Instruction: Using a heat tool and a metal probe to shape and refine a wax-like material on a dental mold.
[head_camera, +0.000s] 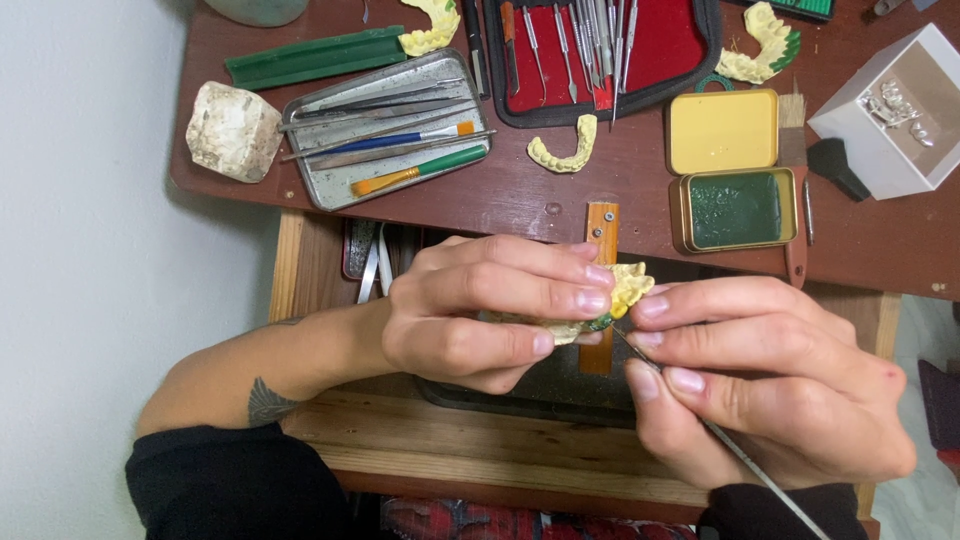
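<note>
A small yellow plaster cast of a row of teeth (628, 287) was pinched in the left hand (480, 312), thumb beneath and fingers folded over the top, so that only its outer end stood clear toward the right hand (770, 385). It was held that way, it would seem, to keep it steady and to turn the exposed edge toward the tool. A thin metal hand instrument (745, 458) was gripped like a pen between the right thumb and fingers, its tip brought against a bit of dark green material at the cast's lower edge, just between the two hands. Both hands were held close above a narrow wooden bench peg (602, 228) and a dark tray below it, probably for support and to catch falling scraps.

Beyond the hands, on the brown wooden tabletop (620, 180), were laid a grey metal tray of brushes and tools (330, 190), an open yellow tin with green filling (735, 208), a red-lined case of steel instruments (655, 50), a loose yellow arch-shaped cast (563, 155) and a rough white plaster block (232, 130).

Most of the held cast was covered by the left fingers, and the instrument's tip could hardly be made out. Its handle was cut off at the lower edge, and the dark tray was largely hidden.
</note>
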